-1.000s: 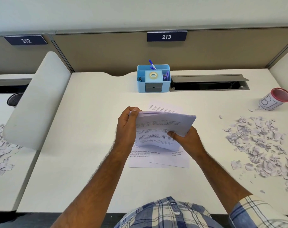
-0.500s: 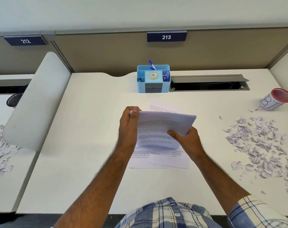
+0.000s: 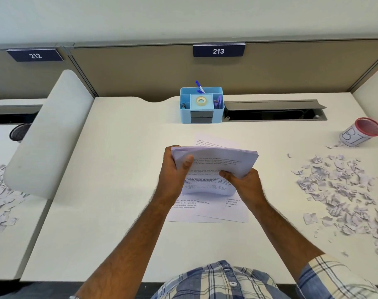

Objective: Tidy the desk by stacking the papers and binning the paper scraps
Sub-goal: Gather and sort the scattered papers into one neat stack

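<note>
Head view: we hold the bundle of papers [image 3: 216, 167] above the middle of the worktop [image 3: 119, 212], directly over the loose sheets [image 3: 207, 210] that lie flat beneath it. The left hand [image 3: 173, 169] has its grip clamped on the bundle's left edge, thumb on the printed face. The right hand [image 3: 244, 182] has its grip clamped on the lower right part, fingers curled under.

To square the bundle well, we judge it best to loosen both grips slightly, tap the lower edge on the worktop, and then lay it on the loose sheets with the edges matched.

The bundle's long axis runs left to right. Its printed face tilts toward us and its lower edge sags. The paper scraps [image 3: 343, 190] lie well apart to the right, near the bin [image 3: 360, 132].
</note>
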`<act>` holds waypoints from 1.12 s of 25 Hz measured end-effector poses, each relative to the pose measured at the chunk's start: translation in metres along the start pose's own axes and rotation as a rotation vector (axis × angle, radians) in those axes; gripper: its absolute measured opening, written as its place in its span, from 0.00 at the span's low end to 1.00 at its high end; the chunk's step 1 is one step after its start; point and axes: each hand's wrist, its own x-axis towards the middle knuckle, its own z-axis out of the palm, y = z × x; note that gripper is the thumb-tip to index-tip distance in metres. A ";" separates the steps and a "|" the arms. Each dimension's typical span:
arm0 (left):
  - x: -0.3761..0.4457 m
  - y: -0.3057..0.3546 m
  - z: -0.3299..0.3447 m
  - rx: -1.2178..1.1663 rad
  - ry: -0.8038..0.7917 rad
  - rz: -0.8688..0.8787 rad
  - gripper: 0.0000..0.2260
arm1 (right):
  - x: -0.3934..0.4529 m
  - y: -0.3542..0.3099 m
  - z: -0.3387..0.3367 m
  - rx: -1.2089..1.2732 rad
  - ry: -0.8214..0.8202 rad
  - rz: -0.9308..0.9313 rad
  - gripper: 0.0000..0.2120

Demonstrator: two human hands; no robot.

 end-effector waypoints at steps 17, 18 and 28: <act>0.022 0.000 0.022 -0.182 0.004 -0.163 0.16 | -0.028 -0.001 -0.058 -0.094 -0.102 0.075 0.15; 0.025 -0.007 0.026 -0.185 0.005 -0.188 0.17 | -0.030 0.002 -0.063 -0.079 -0.079 0.087 0.14; 0.038 -0.118 0.021 0.446 0.302 -0.441 0.27 | -0.036 0.034 -0.134 -0.226 0.015 0.162 0.10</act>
